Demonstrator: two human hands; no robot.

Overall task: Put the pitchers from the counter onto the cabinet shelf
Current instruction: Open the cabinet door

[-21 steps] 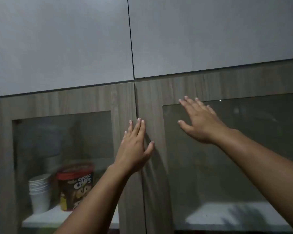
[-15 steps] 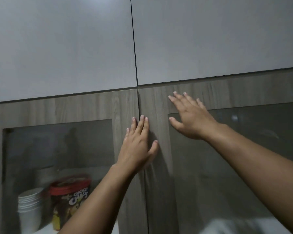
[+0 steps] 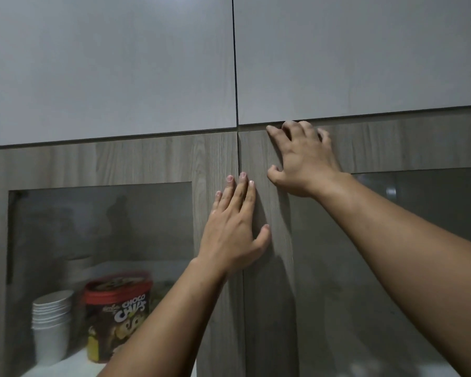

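No pitcher and no counter are in view. Two wood-grain cabinet doors with glass panes fill the lower half, both closed. My left hand (image 3: 233, 229) lies flat with fingers apart on the left door (image 3: 147, 161), right at the centre seam. My right hand (image 3: 302, 156) is higher up on the right door (image 3: 392, 142), its fingertips curled onto the door's top edge near the seam. Neither hand holds an object. The white shelf (image 3: 65, 363) shows behind the left pane.
Behind the left glass stand a stack of white paper cups (image 3: 51, 322) and a red-lidded Choco Chips tub (image 3: 117, 314). Two plain grey upper doors (image 3: 106, 63) sit above. The right pane (image 3: 433, 213) is dark and reflective.
My right hand has slid up from the glass pane to the top edge of the right door and curled its fingers. My left hand has stayed at the seam.
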